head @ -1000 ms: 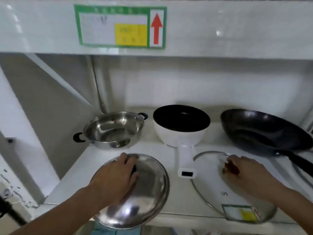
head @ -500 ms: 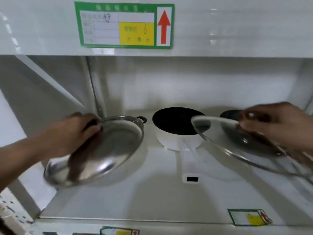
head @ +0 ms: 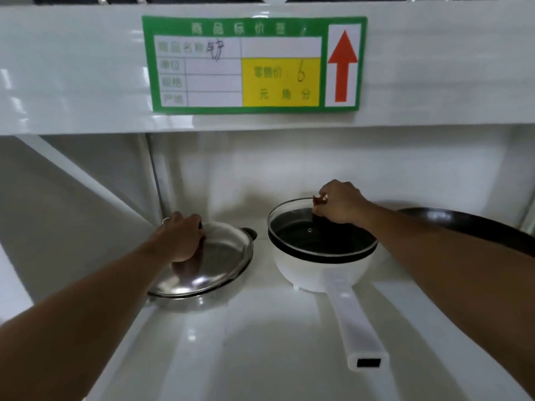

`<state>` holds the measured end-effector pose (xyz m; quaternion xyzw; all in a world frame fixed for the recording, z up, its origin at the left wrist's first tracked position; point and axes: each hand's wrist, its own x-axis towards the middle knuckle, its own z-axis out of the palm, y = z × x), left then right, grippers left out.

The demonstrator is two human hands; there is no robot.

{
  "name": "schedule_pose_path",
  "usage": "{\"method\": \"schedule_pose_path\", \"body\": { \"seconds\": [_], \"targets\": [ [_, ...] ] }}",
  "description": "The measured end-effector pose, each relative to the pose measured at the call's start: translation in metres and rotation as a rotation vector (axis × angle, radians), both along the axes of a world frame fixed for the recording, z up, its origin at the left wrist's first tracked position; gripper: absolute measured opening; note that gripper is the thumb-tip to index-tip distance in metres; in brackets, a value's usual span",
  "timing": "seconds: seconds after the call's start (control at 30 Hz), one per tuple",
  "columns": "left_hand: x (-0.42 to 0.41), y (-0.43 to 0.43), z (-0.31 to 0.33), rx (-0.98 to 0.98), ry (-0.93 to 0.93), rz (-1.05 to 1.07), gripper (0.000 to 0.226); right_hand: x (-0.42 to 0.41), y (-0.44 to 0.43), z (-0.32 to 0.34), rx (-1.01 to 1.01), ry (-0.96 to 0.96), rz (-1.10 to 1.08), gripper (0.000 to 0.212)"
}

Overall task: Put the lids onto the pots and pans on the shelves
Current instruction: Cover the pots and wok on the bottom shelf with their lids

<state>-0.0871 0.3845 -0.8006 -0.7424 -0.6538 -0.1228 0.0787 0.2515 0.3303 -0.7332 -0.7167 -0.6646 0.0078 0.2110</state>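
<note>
A shiny steel lid [head: 220, 261] sits on the steel pot [head: 250, 233] at the left of the white shelf, covering it; only one black pot handle shows. My left hand [head: 182, 241] grips the lid's knob. A glass lid [head: 307, 230] rests on the white saucepan [head: 312, 270] with its dark interior, lying slightly tilted, its far edge raised. My right hand [head: 338, 202] holds that lid's knob at the far side. The saucepan's long white handle [head: 356, 325] points toward me.
A black frying pan [head: 474, 227] stands at the right, partly hidden behind my right forearm. The upper shelf's front edge carries a green price label [head: 254, 63] with a red arrow. The white shelf floor [head: 246, 351] stretches in front of the pots.
Both lids went from the shelf front, through the air, onto the cookware: the steel lid onto the steel pot, the glass lid onto the white saucepan.
</note>
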Motion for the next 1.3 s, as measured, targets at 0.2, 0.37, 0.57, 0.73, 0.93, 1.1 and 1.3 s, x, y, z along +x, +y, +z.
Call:
{"method": "schedule_pose_path", "body": {
  "seconds": [0.2, 0.37, 0.57, 0.73, 0.93, 1.1, 1.3],
  "targets": [
    [0.003, -0.002, -0.008, -0.049, -0.017, 0.009, 0.037, 0.003, 0.014, -0.015, -0.022, -0.052, -0.008, 0.029],
    [0.007, -0.007, -0.004, -0.078, -0.029, 0.018, 0.039, 0.004, 0.019, -0.021, -0.025, -0.050, -0.007, 0.033],
    [0.003, -0.004, -0.002, -0.115, -0.050, 0.016, 0.036, 0.008, 0.019, -0.021, -0.044, -0.042, -0.010, 0.036],
    [-0.003, 0.004, 0.002, -0.162, -0.041, -0.025, 0.029, 0.009, 0.024, -0.022, -0.060, -0.069, -0.006, 0.043],
    [0.004, -0.010, -0.002, -0.059, 0.039, -0.027, 0.035, 0.010, 0.027, -0.027, -0.034, -0.103, -0.017, 0.047],
    [0.007, -0.021, -0.007, 0.037, 0.139, -0.017, 0.040, 0.008, 0.019, -0.031, 0.002, -0.089, -0.025, 0.049],
    [0.000, -0.021, 0.000, -0.067, -0.003, 0.013, 0.051, 0.006, -0.008, -0.022, -0.044, -0.100, 0.008, 0.052]
  ]
}}
